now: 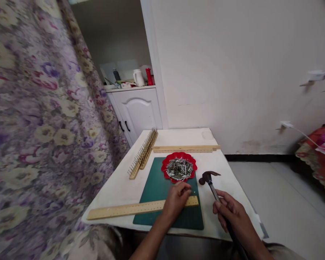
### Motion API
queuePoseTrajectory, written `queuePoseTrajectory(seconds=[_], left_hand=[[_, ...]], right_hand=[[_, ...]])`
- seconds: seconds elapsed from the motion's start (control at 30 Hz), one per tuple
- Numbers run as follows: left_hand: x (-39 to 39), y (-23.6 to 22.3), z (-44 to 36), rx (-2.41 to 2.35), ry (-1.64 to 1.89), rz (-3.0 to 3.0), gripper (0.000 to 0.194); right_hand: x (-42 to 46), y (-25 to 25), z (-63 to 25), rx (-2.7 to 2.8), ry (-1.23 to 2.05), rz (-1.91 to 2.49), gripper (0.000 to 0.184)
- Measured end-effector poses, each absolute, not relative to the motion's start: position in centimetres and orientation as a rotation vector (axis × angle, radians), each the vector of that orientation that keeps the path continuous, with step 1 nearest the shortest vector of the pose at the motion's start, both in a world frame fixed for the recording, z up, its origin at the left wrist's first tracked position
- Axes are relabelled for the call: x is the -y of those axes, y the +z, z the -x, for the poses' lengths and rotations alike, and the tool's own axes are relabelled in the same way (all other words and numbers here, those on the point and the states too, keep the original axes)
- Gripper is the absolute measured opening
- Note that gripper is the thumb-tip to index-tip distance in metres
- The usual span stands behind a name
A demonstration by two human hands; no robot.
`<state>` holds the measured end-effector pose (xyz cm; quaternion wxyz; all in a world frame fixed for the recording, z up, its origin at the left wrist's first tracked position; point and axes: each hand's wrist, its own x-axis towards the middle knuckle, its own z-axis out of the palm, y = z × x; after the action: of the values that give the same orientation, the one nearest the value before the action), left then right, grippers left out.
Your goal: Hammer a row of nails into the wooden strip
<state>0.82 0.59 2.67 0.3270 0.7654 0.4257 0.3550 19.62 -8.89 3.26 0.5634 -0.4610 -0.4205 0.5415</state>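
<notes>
My right hand (231, 213) grips a claw hammer (215, 191) by its handle, the head raised at the table's right side. Over a pale wooden strip (130, 209) with rows of small holes, my left hand (177, 198) is closed, fingers curled together. Whatever it may pinch is too small to make out. The strip lies partly on a green cutting mat (154, 180), its right end just beyond my left hand. Just past that hand, a red scalloped bowl (164, 164) holds a heap of loose nails (179, 169).
Strips studded with upright nails (144, 150) lie at the table's left. More wooden strips (185, 148) lie across the back. The white table (116, 191) stands against a wall, with a floral curtain (56, 126) at left and a white cabinet (139, 108) behind.
</notes>
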Motion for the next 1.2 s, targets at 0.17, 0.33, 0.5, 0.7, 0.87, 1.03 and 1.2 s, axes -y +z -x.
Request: queuePoseTrajectory(seconds=[0.17, 0.33, 0.5, 0.7, 0.87, 1.03, 1.2], left_hand=[[-4.7, 4.6, -1.3, -1.421, 0.946, -2.144, 0.016], [-9.6, 4.3, -3.6, -1.777, 0.639, -2.169, 0.011], [-11.5, 3.3, -4.9, -1.832, 0.561, -2.104, 0.007], [-11.8, 2.2, -4.1, -1.749, 0.658, -2.011, 0.005], [-11.0, 1.8, -2.9, -1.534, 0.844, -1.971, 0.005], [-9.4, 2.4, -2.2, -1.354, 1.013, -1.933, 0.007], [-7.4, 3.3, -1.5, -1.173, 1.137, -1.604, 0.014]], right_hand=[[8.8, 3.1, -19.6, 0.971, 1.278, 1.100, 0.039], [8.7, 2.9, -19.3, 1.005, 1.296, 1.112, 0.040], [8.6, 2.7, -19.2, 0.990, 1.329, 1.126, 0.042], [8.8, 3.0, -19.4, 1.017, 1.316, 1.134, 0.040], [8.8, 3.0, -19.4, 0.994, 1.288, 1.135, 0.041], [8.7, 2.8, -19.2, 1.007, 1.285, 1.112, 0.043], [8.7, 3.0, -18.7, 0.962, 1.235, 1.114, 0.042]])
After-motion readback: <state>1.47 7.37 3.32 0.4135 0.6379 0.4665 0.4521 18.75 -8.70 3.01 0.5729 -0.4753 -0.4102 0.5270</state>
